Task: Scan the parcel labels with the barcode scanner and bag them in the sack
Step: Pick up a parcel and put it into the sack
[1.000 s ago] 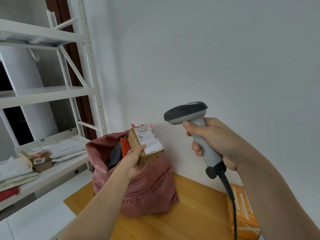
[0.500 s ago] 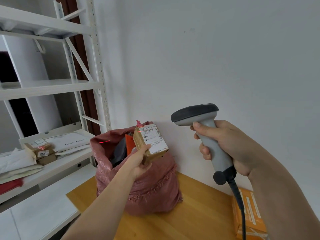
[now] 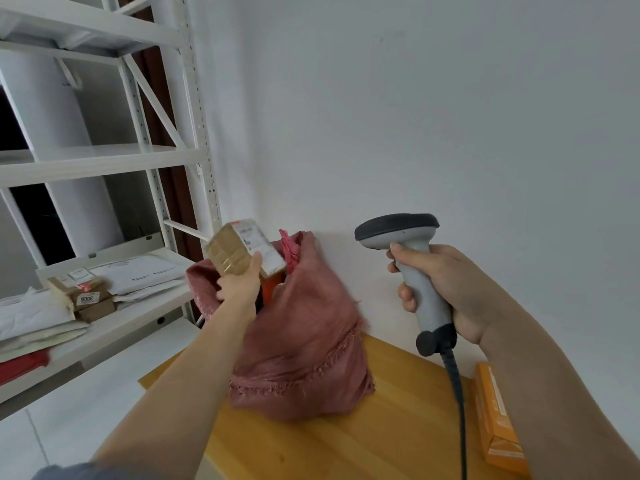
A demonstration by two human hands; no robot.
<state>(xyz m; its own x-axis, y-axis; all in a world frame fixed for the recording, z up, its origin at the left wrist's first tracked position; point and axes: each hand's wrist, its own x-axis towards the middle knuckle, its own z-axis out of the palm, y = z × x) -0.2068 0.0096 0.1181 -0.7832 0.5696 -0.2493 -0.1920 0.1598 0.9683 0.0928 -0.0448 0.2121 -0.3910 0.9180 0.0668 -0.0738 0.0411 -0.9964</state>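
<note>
My left hand grips a small brown cardboard parcel with a white label, holding it tilted just above the open mouth of the red woven sack. The sack stands on the wooden table against the wall; an orange item shows inside it. My right hand grips the grey handle of the barcode scanner, whose dark head points left toward the sack. Its black cable hangs down past the table.
An orange parcel lies at the table's right edge. A white metal shelf rack stands at the left, with small brown boxes and white mail bags on a lower shelf. A white wall is behind.
My left hand has swung the parcel left and turned it, label now facing away from the scanner, over the sack's mouth. The red scan light is gone. The scanner hand has barely moved.
</note>
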